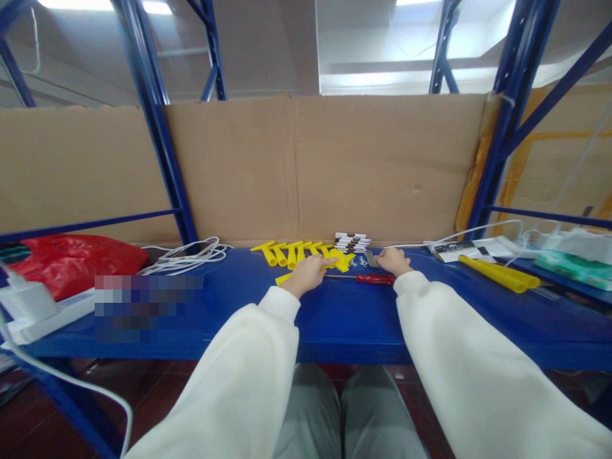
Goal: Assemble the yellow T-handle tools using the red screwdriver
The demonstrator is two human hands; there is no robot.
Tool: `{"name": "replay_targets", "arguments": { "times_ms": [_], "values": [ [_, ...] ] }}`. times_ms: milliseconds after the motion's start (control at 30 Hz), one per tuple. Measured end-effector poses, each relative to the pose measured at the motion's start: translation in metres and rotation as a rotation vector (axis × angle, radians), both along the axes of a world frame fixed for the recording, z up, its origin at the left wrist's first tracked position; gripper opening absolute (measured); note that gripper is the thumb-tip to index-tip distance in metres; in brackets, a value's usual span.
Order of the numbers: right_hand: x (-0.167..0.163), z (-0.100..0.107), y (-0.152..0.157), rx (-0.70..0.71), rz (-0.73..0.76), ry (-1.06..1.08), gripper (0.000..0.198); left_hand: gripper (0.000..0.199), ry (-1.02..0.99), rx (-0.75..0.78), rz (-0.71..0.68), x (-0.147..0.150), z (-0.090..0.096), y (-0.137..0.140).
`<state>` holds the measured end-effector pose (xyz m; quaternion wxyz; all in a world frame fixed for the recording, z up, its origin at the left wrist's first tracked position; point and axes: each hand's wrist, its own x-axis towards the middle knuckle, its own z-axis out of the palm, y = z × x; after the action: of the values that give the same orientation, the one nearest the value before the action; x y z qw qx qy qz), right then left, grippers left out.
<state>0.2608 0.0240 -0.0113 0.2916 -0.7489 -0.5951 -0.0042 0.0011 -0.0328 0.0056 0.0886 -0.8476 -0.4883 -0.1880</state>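
My left hand [308,274] reaches over the blue table, its fingers closed at a small yellow plastic part [340,260] in a loose pile. Another yellow piece [283,278] pokes out to the left from under this hand. My right hand [394,261] is curled beside a small greyish flat piece [371,259]; what its fingers pinch is too small to make out. Between the hands lie tiny whitish bits [362,262] and a screwdriver with a red handle [375,279]. Behind the left hand, several yellow T-shaped tube handles [292,255] form a row.
A stack of black-and-white boxes [352,242] stands against the cardboard panel [335,172]. Yellow tubes [500,274] and a white package [454,251] lie right. Coiled white cable [196,256], a red bag [86,261] and a power strip [52,319] are left. Blue posts [160,127] flank the table.
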Motion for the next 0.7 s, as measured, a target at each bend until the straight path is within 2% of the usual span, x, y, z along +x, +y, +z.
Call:
{"name": "replay_targets", "arguments": {
  "times_ms": [67,233,400,500,700],
  "values": [
    [-0.008,0.007,-0.011,0.03,0.04,-0.085,0.026,0.049,0.003,0.0,-0.004,0.0,0.0,0.0],
    [-0.03,0.014,-0.028,0.199,0.315,-0.297,0.048,0.046,-0.05,-0.008,-0.043,0.001,0.0,0.002],
    [-0.046,0.01,-0.036,0.2,0.534,-0.438,0.062,0.044,-0.091,-0.012,-0.072,0.003,0.0,0.002],
    [-0.052,0.01,-0.039,0.201,0.602,-0.486,0.063,0.041,-0.095,-0.01,-0.087,0.004,-0.001,0.002],
    [-0.055,0.013,-0.041,0.214,0.696,-0.5,0.051,0.041,-0.119,0.006,-0.164,0.006,-0.002,0.002]
  ]
}}
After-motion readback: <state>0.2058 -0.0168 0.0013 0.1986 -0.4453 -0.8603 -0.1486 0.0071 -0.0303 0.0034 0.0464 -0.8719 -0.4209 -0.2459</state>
